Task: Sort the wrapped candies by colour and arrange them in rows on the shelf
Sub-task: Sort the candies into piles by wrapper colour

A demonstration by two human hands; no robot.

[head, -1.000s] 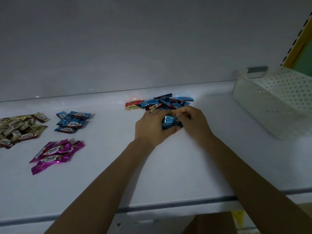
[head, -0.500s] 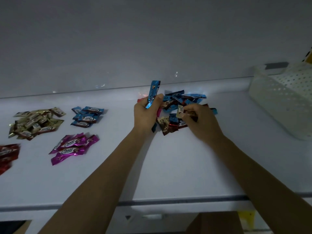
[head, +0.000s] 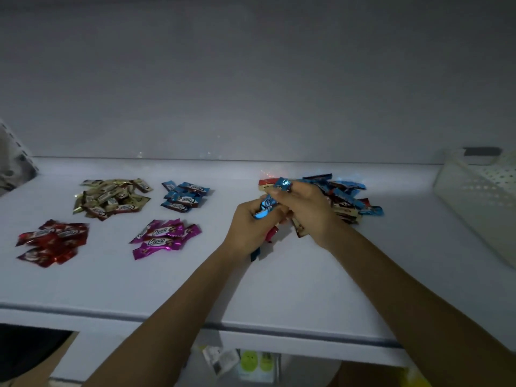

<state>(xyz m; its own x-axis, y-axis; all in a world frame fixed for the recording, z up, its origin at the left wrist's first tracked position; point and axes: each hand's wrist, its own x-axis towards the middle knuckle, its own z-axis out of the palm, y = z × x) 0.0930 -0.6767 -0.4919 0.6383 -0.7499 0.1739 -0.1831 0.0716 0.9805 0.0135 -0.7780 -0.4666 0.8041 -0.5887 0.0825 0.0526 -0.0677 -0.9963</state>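
Candies sit sorted on the white shelf [head: 279,289] in four piles to your left: gold pile [head: 111,198] and blue pile [head: 184,196] toward the back, red pile [head: 53,243] and magenta pile [head: 164,238] nearer you. Your left hand [head: 251,231] has its grip clenched around a blue candy [head: 265,208], with darker wrappers poking out below, perhaps more candies. Your right hand [head: 307,209] pinches that same blue candy's upper end. Behind both hands lies the unsorted mixed heap [head: 346,196]; a perforated white basket [head: 480,202] stands far right
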